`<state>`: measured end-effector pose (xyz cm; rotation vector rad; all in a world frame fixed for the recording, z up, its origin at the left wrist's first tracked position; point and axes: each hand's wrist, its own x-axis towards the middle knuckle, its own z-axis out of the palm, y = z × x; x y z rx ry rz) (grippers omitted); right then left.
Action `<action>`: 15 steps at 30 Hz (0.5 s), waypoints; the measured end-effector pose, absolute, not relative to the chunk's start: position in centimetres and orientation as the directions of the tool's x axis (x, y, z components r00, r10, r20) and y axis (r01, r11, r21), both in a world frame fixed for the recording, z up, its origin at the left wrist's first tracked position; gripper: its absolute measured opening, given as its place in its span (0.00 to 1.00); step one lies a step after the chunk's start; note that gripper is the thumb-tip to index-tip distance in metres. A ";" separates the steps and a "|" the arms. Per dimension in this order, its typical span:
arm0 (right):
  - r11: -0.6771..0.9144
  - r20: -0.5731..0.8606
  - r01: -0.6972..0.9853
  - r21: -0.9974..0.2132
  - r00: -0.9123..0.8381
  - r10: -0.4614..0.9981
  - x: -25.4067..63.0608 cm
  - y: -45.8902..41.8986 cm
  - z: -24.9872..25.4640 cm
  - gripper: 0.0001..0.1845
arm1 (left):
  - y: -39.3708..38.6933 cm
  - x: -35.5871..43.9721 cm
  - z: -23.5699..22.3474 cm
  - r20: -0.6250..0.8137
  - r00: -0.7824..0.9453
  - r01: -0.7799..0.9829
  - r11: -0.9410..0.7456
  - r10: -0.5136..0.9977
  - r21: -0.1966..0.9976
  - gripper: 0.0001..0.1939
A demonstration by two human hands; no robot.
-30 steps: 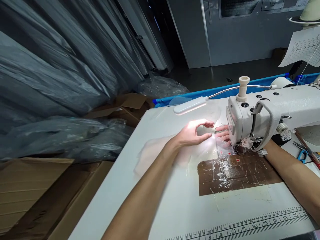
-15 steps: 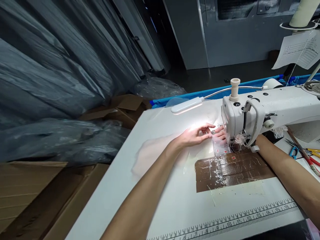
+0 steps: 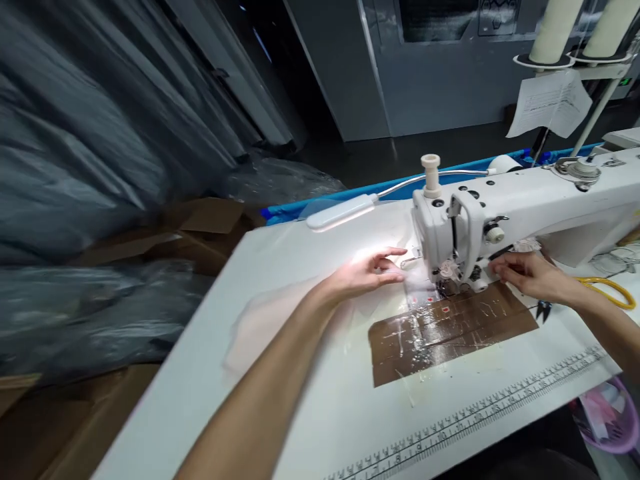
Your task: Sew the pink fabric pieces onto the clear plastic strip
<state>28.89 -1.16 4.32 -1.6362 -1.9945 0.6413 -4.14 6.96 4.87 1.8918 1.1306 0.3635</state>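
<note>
My left hand (image 3: 373, 270) is by the left side of the sewing machine head (image 3: 435, 227), thumb and fingers closed on sheer pale fabric (image 3: 265, 320). The fabric spreads left over the table, under my forearm. My right hand (image 3: 530, 275) is to the right of the needle area, fingers curled together; what they hold, if anything, is hidden. Between the hands, a ruffled pale piece (image 3: 449, 269) sits at the presser foot. Small red marks (image 3: 430, 300) show in front of it, by the brown taped plate (image 3: 450, 333).
Dark-tipped snips (image 3: 543, 311) and a yellow handle loop (image 3: 607, 291) lie at the right. A lamp (image 3: 343, 212) reaches over the table's back. A printed ruler (image 3: 440, 437) runs along the front edge. Cardboard boxes (image 3: 210, 217) stand left, a purple basket (image 3: 613, 427) lower right.
My right hand has moved from behind the machine head out to its right side. My left hand stays at the fabric. The view has turned right.
</note>
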 end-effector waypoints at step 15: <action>0.519 0.208 0.855 0.017 -0.510 0.834 34.2 -8.2 2.2 0.16 | 3.9 1.0 5.0 -0.290 0.720 0.418 -0.061 0.630 0.906 0.16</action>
